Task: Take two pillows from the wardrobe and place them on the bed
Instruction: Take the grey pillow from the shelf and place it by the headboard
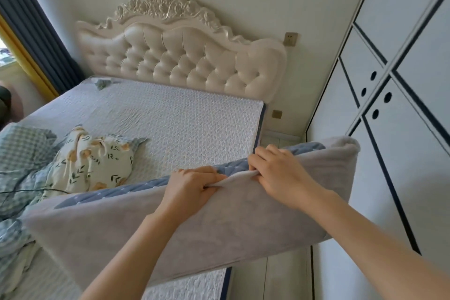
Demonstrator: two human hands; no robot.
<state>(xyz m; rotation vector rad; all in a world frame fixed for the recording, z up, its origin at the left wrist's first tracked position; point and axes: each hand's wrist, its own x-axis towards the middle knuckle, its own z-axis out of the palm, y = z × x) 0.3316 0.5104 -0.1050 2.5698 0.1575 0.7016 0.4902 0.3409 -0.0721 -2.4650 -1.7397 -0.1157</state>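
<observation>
A long grey pillow [219, 231] with a blue quilted side hangs in the air over the bed's right edge. My left hand [192, 186] and my right hand [280, 170] both pinch its top seam, close together. A floral pillow [97, 161], white with yellow flowers and green leaves, lies on the bed [175, 117] at the left. The white wardrobe [394, 95] with black lines and round finger holes stands at the right, its doors closed.
A cream tufted headboard [180, 56] stands against the far wall. A rumpled green checked duvet [22, 178] lies at the bed's left, with a thin black cable across it. Dark blue curtains [31, 22] hang at the far left. A narrow strip of floor [275, 273] separates bed and wardrobe.
</observation>
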